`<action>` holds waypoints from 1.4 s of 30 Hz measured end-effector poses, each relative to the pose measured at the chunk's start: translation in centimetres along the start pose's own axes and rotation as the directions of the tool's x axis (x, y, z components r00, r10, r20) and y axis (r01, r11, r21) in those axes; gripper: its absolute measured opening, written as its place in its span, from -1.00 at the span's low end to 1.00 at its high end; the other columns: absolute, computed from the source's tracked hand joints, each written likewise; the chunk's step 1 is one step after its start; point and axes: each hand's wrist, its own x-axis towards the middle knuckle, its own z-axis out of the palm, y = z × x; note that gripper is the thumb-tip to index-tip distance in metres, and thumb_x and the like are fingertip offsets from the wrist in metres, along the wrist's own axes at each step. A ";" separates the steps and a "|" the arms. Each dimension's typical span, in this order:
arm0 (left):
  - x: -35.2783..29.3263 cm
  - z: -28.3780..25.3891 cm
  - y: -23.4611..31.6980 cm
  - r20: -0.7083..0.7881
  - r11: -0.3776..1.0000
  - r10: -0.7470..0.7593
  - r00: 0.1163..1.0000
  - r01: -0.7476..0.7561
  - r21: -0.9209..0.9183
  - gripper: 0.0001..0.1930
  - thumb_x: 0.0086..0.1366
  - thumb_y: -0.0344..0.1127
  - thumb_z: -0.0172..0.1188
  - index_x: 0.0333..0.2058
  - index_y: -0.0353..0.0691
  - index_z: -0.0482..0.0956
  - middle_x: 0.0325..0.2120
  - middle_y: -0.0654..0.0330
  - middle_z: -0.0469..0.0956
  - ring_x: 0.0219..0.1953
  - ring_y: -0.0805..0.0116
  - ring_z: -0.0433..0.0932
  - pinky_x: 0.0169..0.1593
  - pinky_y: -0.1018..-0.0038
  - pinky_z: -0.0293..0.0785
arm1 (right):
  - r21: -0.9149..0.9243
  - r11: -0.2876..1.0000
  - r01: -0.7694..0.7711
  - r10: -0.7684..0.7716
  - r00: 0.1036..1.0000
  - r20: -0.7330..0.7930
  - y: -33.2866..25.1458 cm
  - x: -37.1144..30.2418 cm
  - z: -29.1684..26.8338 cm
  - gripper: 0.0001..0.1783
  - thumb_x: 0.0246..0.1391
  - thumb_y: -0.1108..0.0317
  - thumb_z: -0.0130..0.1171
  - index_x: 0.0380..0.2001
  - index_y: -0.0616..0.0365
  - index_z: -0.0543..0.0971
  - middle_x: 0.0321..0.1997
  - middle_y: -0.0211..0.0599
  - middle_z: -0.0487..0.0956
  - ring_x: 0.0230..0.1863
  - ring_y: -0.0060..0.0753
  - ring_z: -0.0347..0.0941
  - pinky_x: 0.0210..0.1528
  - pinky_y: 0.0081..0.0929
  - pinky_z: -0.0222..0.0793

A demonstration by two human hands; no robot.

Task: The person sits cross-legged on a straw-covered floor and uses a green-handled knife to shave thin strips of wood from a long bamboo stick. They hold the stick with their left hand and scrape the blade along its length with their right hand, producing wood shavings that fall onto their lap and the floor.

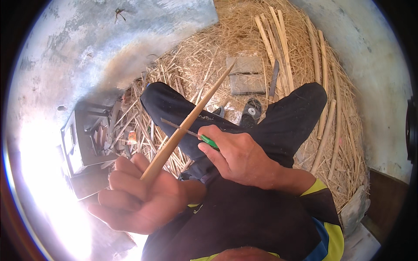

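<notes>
A long, pale wooden strip [198,109], perhaps split bamboo, slants up and away from my left hand [146,195]. Its thick end sits in the grip of that hand, palm up with the fingers curled, and it tapers to a point at the far end. My right hand [246,156] is closed around the green handle of a knife [210,142]. The narrow blade reaches left and crosses the strip at about its middle; whether it cuts into the wood I cannot tell. Both hands are above my lap, over my dark trousers [283,126].
Shavings [209,39] cover the floor. Beyond my shoes [251,113] lie two grey blocks [247,85], a dark long blade [274,80] and several split strips [283,48]. Poles [324,82] line the right wall. At left stand a wooden frame [89,152] and a small orange-and-white container [132,137].
</notes>
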 end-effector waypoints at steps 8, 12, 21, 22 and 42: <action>-0.7 -1.3 -0.1 0.471 0.969 0.121 0.874 -0.002 -0.246 -0.48 0.42 0.04 -0.39 -0.69 -0.06 0.18 -0.81 0.38 0.10 -0.75 0.59 -0.11 -0.71 0.57 -0.22 | -0.150 0.988 0.032 -0.003 0.982 0.188 -4.2 -0.7 -1.7 -0.79 0.07 0.40 0.11 -0.27 0.23 0.36 -0.60 -0.22 0.42 -0.61 -0.19 0.44 -0.66 -0.36 0.33; -0.8 -1.6 -1.4 0.473 0.904 0.374 0.798 -0.199 -0.379 -0.40 0.30 0.31 -0.36 -0.57 -0.13 0.21 -0.70 0.26 0.24 -0.76 0.60 -0.08 -0.70 0.65 -0.19 | -0.167 0.985 0.032 0.001 0.981 0.195 -5.2 -0.8 -2.4 -0.81 0.05 0.39 0.12 -0.31 0.20 0.35 -0.63 -0.25 0.40 -0.65 -0.21 0.42 -0.69 -0.37 0.31; -1.2 -0.4 -0.7 0.190 0.942 0.329 0.925 -0.308 -0.131 -0.49 0.36 0.19 -0.29 -0.58 -0.10 0.16 -0.69 0.34 0.13 -0.81 0.67 -0.04 -0.73 0.76 -0.09 | -0.277 0.961 -0.015 0.058 0.988 0.146 -3.8 -1.2 -1.8 -0.79 0.01 0.40 0.15 -0.39 0.16 0.31 -0.69 -0.22 0.40 -0.69 -0.16 0.41 -0.70 -0.31 0.30; -1.2 -0.1 -0.4 0.161 0.950 0.312 0.936 -0.305 -0.065 -0.50 0.38 0.16 -0.29 -0.59 -0.09 0.15 -0.70 0.36 0.12 -0.81 0.67 -0.05 -0.73 0.77 -0.08 | -0.319 0.947 -0.030 0.075 0.989 0.130 -3.3 -1.2 -1.6 -0.79 0.00 0.40 0.16 -0.40 0.16 0.31 -0.69 -0.22 0.40 -0.69 -0.16 0.41 -0.70 -0.30 0.30; -1.7 1.7 0.0 0.054 0.946 0.322 0.945 -0.323 0.010 -0.57 0.39 -0.18 -0.12 -0.68 -0.06 0.04 -0.76 0.41 0.03 -0.81 0.73 -0.04 -0.81 0.76 -0.19 | -0.199 0.979 -0.040 0.053 0.997 0.057 -2.9 -2.3 -1.4 -0.83 0.12 0.38 0.04 -0.37 0.22 0.30 -0.71 -0.09 0.40 -0.67 -0.01 0.42 -0.65 -0.21 0.33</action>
